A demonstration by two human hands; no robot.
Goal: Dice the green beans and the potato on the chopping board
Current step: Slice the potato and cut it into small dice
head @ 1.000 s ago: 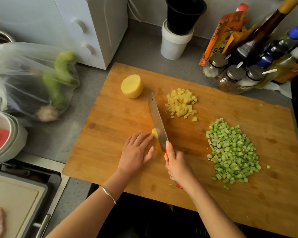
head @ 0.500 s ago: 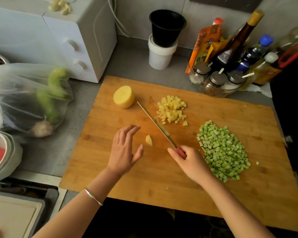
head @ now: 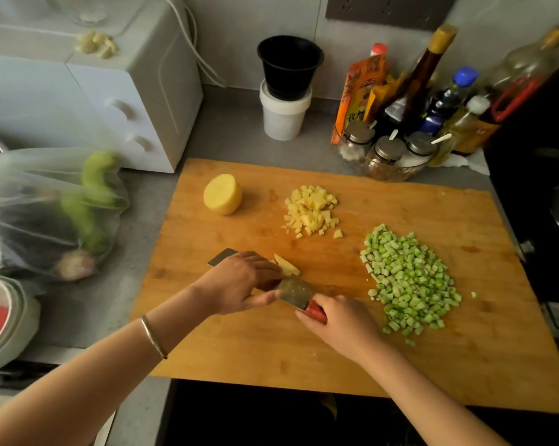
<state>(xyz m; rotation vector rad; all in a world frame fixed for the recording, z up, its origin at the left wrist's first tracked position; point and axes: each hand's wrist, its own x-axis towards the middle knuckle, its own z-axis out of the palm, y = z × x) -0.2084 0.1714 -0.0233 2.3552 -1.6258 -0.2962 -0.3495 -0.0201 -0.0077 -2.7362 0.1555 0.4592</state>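
A wooden chopping board (head: 303, 349) lies on the grey counter. A peeled half potato (head: 222, 194) sits at its far left, with a pile of diced potato (head: 312, 210) to its right. A heap of diced green beans (head: 406, 278) covers the board's right side. My right hand (head: 345, 326) grips the red handle of a knife (head: 295, 292), whose blade points left across the board. My left hand (head: 239, 284) lies over the blade, its curled fingertips holding a small potato piece (head: 286, 265) against it. The hand hides the middle of the blade.
A white appliance (head: 126, 91) stands at the back left. A plastic bag of vegetables (head: 46, 214) lies left of the board. A black cup on a white tub (head: 286, 88) and sauce bottles with spice jars (head: 416, 123) line the back. Stacked bowls (head: 1, 317) sit at the far left.
The knife has swung from pointing away to pointing left. My left hand, open beside the loose potato piece before, now covers the blade and holds that piece.
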